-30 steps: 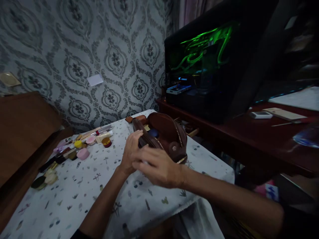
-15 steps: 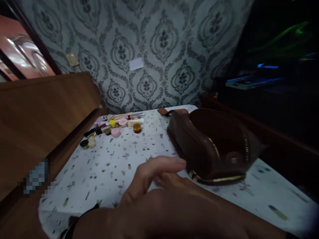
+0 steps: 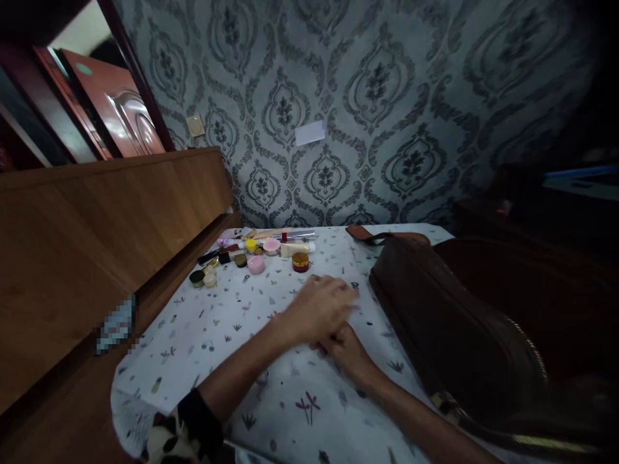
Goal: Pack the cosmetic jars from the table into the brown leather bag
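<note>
My left hand (image 3: 322,308) lies over my right hand (image 3: 349,352) on the white patterned tablecloth (image 3: 232,361), in the middle of the table. The left hand's fingers are bent loosely downward with nothing seen in them. Most of the right hand's fingers are tucked under the left hand and hidden. A brown leather bag (image 3: 449,328) with a gold zipper lies just to the right of both hands, not touched. A cluster of small cosmetic jars and tubes (image 3: 256,254) sits at the far edge of the table, beyond the hands.
A wooden headboard or panel (image 3: 97,232) runs along the table's left side. Patterned wallpaper (image 3: 367,96) with a white switch plate stands behind. A dark desk (image 3: 532,212) lies to the right. A reddish door (image 3: 120,116) shows at the upper left.
The view has swung left, away from the glowing computer. Both hands have come off the brown bag and now rest together on the cloth to its left.
</note>
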Available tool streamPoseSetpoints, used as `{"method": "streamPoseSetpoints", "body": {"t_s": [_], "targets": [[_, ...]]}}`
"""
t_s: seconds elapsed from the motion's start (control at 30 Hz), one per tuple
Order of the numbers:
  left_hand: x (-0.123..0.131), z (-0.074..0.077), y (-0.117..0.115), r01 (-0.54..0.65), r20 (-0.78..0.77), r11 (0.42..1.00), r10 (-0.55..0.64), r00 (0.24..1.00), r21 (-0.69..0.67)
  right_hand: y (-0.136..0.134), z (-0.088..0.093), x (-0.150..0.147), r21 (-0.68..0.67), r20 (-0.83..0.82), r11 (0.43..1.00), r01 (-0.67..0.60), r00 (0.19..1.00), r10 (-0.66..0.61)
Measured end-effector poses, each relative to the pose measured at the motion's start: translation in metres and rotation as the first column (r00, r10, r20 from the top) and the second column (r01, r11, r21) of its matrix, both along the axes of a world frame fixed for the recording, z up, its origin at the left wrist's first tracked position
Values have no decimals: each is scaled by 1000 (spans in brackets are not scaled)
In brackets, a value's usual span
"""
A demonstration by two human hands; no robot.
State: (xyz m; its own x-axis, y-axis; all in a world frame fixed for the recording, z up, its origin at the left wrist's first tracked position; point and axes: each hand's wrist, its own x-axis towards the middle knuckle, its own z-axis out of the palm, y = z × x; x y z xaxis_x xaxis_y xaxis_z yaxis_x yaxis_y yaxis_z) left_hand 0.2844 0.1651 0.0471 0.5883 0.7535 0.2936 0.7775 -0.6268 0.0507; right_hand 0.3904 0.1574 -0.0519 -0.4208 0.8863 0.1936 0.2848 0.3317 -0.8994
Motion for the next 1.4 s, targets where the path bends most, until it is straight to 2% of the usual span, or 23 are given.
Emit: {"method": "streamPoseSetpoints", "body": {"t_s": [0.03,0.07,0.13,0.23,0.33,0.47,0.57,0.83,0.93,1.13,1.27,1.4], "targets": [[-14,-9,21,-186,24,983,186,982,-15,1,0,1,-38,-29,999,-16,999,15],[-29,-18,39,-304,43,953,304,952,-12,2,0,2,-78,-61,996,-37,998,32],[-61,-37,69,-486,79,874,484,871,-5,3,-1,3,-167,-134,983,-76,990,54],[-102,-60,93,-669,123,744,664,738,-4,2,0,3,-267,-209,957,-113,976,56],[-127,-78,102,-733,130,681,727,674,-5,2,1,2,-295,-232,948,-123,971,53],[-138,-88,106,-728,111,685,721,684,33,1,1,2,-310,-242,943,-124,969,48],[-138,-87,105,-732,94,677,726,681,71,0,-1,2,-318,-254,940,-122,966,39],[-133,-73,102,-824,102,550,820,563,135,2,-2,1,-325,-267,939,-114,963,25],[-130,-67,114,-810,91,572,807,584,129,2,-1,2,-320,-256,939,-122,966,38],[-125,-59,159,-726,33,687,725,688,46,3,-1,2,-323,-249,940,-109,968,26],[-131,-57,186,-657,-18,754,657,754,-12,3,0,2,-332,-271,935,-122,962,30],[-142,-56,202,-593,-95,801,586,805,-81,3,0,1,-340,-265,933,-116,964,24]]}}
